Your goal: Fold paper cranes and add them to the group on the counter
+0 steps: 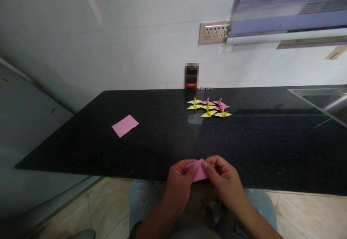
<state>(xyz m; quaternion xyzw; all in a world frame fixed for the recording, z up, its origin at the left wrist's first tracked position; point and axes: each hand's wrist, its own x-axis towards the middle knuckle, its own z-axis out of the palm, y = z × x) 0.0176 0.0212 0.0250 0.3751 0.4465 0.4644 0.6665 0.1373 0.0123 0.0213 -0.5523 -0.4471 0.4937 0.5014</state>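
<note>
A folded piece of pink paper (200, 174) is held between both hands at the front edge of the black counter. My left hand (180, 183) pinches its left side, thumb on top and fingers behind. On the right side, my right hand (223, 177) grips it between thumb and curled fingers. Farther back stands a group of yellow paper cranes (208, 113) and pink paper cranes (221, 106), wings spread. Pink paper (125, 126) lies flat on the counter to the left.
The black countertop (159, 137) runs along a white wall. A dark, pixelated upright object (192, 77) stands against the wall, with a small beaded strand (206, 88) beside it. At the right is a metal sink (322, 101). A socket panel (215, 32) is on the wall.
</note>
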